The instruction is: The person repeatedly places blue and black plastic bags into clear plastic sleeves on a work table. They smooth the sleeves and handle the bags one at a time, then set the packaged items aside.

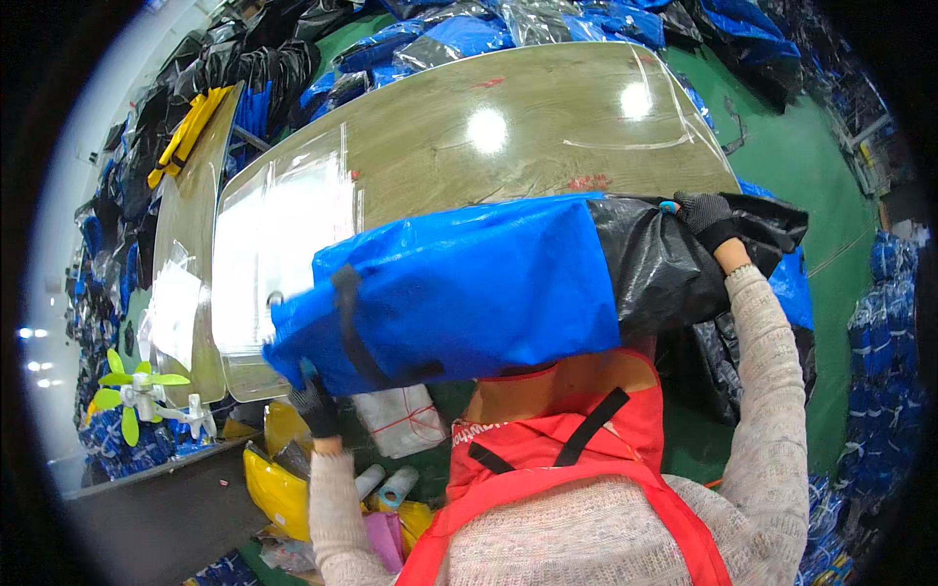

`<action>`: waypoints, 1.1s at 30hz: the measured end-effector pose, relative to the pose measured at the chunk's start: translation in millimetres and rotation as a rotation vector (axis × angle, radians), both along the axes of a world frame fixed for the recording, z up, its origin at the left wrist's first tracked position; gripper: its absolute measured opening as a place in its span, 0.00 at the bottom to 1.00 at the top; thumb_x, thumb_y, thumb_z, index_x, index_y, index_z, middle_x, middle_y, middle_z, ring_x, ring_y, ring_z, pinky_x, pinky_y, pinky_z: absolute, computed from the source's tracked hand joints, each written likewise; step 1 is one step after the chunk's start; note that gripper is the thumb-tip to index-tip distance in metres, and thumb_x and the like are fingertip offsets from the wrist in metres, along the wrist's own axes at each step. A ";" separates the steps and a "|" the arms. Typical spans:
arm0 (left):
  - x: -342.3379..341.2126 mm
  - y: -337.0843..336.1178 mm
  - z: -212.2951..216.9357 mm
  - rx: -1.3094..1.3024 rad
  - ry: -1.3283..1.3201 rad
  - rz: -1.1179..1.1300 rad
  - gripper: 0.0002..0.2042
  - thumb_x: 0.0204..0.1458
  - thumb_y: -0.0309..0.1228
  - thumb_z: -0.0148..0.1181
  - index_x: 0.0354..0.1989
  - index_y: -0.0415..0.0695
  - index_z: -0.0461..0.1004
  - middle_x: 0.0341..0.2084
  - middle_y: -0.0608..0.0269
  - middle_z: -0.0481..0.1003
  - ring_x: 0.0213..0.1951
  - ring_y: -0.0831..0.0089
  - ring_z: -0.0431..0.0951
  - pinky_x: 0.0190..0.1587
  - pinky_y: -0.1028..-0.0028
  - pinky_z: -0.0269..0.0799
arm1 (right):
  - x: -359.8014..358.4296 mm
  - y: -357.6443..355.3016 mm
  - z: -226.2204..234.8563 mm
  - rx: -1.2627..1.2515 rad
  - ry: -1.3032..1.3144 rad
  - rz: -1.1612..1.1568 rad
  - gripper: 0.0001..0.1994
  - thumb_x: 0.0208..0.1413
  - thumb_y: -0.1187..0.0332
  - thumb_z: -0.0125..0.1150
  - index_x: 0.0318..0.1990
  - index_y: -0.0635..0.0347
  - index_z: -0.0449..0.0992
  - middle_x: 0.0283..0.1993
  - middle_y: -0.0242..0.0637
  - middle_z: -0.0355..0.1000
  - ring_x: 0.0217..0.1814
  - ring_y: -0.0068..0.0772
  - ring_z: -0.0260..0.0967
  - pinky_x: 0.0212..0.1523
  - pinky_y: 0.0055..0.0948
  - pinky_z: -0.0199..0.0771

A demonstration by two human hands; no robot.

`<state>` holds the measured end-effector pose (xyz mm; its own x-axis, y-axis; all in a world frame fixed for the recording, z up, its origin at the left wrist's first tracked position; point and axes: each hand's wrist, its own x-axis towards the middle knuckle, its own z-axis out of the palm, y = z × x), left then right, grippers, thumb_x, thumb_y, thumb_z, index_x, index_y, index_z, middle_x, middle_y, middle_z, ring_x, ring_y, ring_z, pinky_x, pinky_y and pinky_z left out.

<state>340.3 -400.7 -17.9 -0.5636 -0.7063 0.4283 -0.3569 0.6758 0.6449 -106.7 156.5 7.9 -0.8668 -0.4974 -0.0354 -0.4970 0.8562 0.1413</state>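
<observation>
A large dry bag (489,273), blue with a black upper part and a black strap, stretches across in front of me above the table's near edge. My right hand (708,217), in a dark glove with a light blue fingertip, is closed on the black end. At the bag's lower left corner, my left hand (315,402) grips the blue end from beneath; its fingers are partly hidden behind the bag and slightly blurred. A metal ring shows at that left end.
The glossy table (440,107) carries clear sheets on its left. A green toy-like fan (137,391) stands at the left edge. Blue and black bags (449,44) pile up beyond the table, and stacked blue bundles (879,361) stand at right. A yellow package (277,493) lies below.
</observation>
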 end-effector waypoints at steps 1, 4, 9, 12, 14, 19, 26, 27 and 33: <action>-9.3 -18.9 -5.6 0.337 -0.059 0.108 0.14 0.60 0.38 0.55 0.41 0.38 0.77 0.25 0.52 0.76 0.27 0.65 0.75 0.27 0.65 0.68 | 2.1 -1.3 -1.0 -0.018 0.032 -0.013 0.16 0.58 0.50 0.49 0.38 0.49 0.77 0.33 0.42 0.77 0.37 0.47 0.76 0.37 0.45 0.73; -33.3 -58.2 -19.0 -0.077 -0.534 -0.052 0.20 0.55 0.46 0.57 0.36 0.37 0.74 0.25 0.46 0.75 0.27 0.53 0.74 0.29 0.59 0.66 | 10.9 -6.3 -4.2 0.010 0.035 -0.009 0.18 0.61 0.49 0.43 0.36 0.48 0.76 0.34 0.40 0.78 0.36 0.48 0.76 0.36 0.47 0.73; -80.1 -6.1 52.0 -0.206 -0.743 0.246 0.42 0.50 0.57 0.55 0.65 0.36 0.54 0.54 0.36 0.68 0.55 0.41 0.69 0.58 0.56 0.64 | 21.3 -19.0 -6.1 -0.039 -0.005 -0.068 0.16 0.58 0.52 0.47 0.34 0.50 0.78 0.34 0.42 0.77 0.38 0.47 0.75 0.38 0.46 0.72; -150.8 116.3 99.3 -0.675 -0.037 -0.161 0.31 0.57 0.42 0.51 0.66 0.38 0.55 0.62 0.44 0.60 0.63 0.49 0.59 0.65 0.57 0.53 | 24.5 -28.0 -1.7 -0.014 -0.015 -0.113 0.19 0.58 0.48 0.45 0.35 0.50 0.79 0.35 0.42 0.77 0.37 0.46 0.76 0.37 0.45 0.72; -201.3 204.0 100.5 -0.449 -0.022 -0.616 0.29 0.54 0.44 0.52 0.61 0.39 0.61 0.60 0.46 0.62 0.62 0.50 0.60 0.65 0.59 0.52 | 29.0 -30.5 5.6 -0.051 -0.003 -0.096 0.18 0.57 0.49 0.47 0.32 0.49 0.79 0.30 0.40 0.77 0.34 0.45 0.76 0.34 0.44 0.73; -274.3 299.7 55.6 -0.351 -0.392 -1.188 0.42 0.45 0.62 0.53 0.66 0.50 0.58 0.66 0.40 0.50 0.68 0.40 0.44 0.67 0.42 0.30 | 50.3 13.6 42.3 0.078 0.394 0.117 0.18 0.54 0.54 0.52 0.50 0.46 0.75 0.47 0.41 0.74 0.54 0.44 0.68 0.54 0.55 0.59; -295.3 322.7 43.8 -0.430 -0.135 -1.219 0.42 0.43 0.66 0.53 0.62 0.47 0.64 0.63 0.38 0.56 0.67 0.39 0.48 0.66 0.41 0.32 | 58.3 103.1 16.5 -0.150 0.143 -0.304 0.21 0.58 0.40 0.46 0.55 0.27 0.74 0.65 0.28 0.64 0.72 0.48 0.49 0.62 0.70 0.43; -302.3 331.6 42.6 -0.342 0.022 -1.255 0.43 0.43 0.67 0.52 0.62 0.46 0.63 0.63 0.37 0.56 0.66 0.38 0.48 0.66 0.41 0.33 | 56.7 108.8 6.0 -0.160 0.162 -0.292 0.21 0.58 0.40 0.46 0.55 0.27 0.73 0.65 0.27 0.64 0.72 0.48 0.49 0.62 0.71 0.42; -320.7 377.6 24.1 -0.452 -0.335 -1.268 0.51 0.42 0.71 0.48 0.65 0.39 0.56 0.65 0.36 0.52 0.67 0.41 0.48 0.68 0.46 0.34 | 91.4 131.5 -30.3 -1.313 0.458 -0.523 0.23 0.58 0.55 0.55 0.56 0.59 0.70 0.56 0.42 0.68 0.57 0.42 0.63 0.56 0.44 0.61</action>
